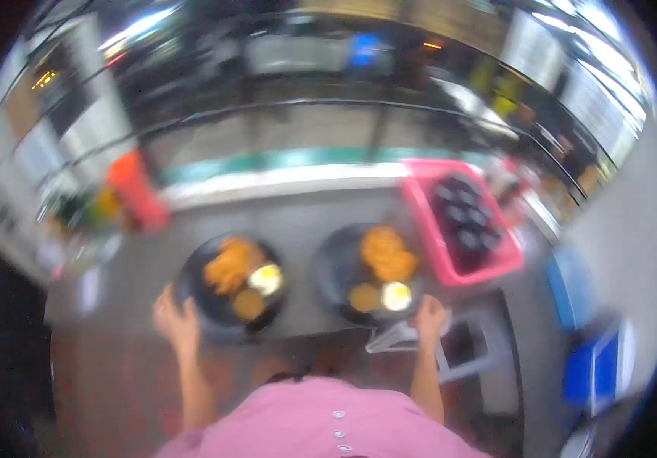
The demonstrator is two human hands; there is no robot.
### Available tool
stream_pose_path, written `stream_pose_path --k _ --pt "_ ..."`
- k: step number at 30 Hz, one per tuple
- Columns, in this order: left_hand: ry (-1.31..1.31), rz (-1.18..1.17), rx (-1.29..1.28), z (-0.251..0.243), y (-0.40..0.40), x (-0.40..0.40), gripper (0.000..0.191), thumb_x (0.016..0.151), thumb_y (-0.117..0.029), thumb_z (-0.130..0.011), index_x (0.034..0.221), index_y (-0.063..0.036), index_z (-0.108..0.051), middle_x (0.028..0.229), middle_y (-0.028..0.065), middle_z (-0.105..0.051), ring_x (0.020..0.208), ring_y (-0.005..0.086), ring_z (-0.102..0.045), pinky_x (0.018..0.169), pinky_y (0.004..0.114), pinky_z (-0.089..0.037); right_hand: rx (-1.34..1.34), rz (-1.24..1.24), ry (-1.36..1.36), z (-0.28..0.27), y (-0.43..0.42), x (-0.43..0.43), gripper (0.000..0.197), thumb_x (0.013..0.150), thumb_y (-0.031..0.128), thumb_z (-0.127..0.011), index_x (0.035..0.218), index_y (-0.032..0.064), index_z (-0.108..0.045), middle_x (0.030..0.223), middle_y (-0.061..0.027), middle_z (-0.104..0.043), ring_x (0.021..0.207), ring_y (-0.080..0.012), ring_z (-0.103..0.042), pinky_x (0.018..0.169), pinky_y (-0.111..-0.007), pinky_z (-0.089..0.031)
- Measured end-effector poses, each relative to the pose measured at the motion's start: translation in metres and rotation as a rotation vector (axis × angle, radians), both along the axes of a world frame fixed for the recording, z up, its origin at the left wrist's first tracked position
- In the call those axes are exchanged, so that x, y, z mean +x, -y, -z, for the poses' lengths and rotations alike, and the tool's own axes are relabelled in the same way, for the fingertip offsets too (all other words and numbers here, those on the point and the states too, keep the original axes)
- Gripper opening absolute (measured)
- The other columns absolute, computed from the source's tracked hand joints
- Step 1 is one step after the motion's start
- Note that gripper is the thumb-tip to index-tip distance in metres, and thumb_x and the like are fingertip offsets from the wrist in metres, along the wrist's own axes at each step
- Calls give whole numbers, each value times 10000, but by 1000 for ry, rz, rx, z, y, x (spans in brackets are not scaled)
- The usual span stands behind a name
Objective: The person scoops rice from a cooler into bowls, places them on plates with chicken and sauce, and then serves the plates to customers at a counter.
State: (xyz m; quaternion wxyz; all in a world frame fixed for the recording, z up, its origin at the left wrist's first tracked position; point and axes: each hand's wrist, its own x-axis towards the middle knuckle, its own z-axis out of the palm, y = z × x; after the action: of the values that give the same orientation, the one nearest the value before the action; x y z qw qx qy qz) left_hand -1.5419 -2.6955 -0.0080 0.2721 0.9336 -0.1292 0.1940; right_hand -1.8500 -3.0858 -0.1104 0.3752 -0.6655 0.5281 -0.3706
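Two round black plates lie before me at the near edge of a grey counter, blurred by motion. My left hand point(175, 315) grips the outer left rim of the left plate point(197, 295). It bears orange-brown fried food point(234, 264), a round brown item point(249, 304) and half a boiled egg point(266, 279). The right rim of the right plate point(337, 269) is in my right hand point(430, 314). Similar fried food point(387, 252), another brown round point(364, 297) and an egg half point(396, 296) are on it. Whether the plates touch the counter cannot be told.
A pink plastic basket point(420, 229) with dark items stands on the counter point(305, 212) at right. An orange-red container point(137, 192) and blurred goods are at left. Below the right plate is a white plastic stool point(471, 366). Metal bars point(317, 103) run behind the counter.
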Motion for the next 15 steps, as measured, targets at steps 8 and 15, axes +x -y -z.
stream_pose_path --k 8,15 --pt "181 579 -498 -56 133 -57 301 833 -63 -503 1118 31 -487 1156 146 -494 1073 284 -461 964 383 -312 -27 207 -43 -55 -52 -84 315 829 173 -540 1090 -2 -556 779 -109 -631 644 -169 -598 557 -303 -478" --pt "214 960 -521 -103 223 -150 305 789 -13 -505 1094 -1 -500 1128 132 -514 1097 272 -461 972 384 -305 -398 595 -240 -157 -34 -248 241 800 139 -544 998 8 -587 994 -158 -589 959 -292 -555 845 -367 -422"
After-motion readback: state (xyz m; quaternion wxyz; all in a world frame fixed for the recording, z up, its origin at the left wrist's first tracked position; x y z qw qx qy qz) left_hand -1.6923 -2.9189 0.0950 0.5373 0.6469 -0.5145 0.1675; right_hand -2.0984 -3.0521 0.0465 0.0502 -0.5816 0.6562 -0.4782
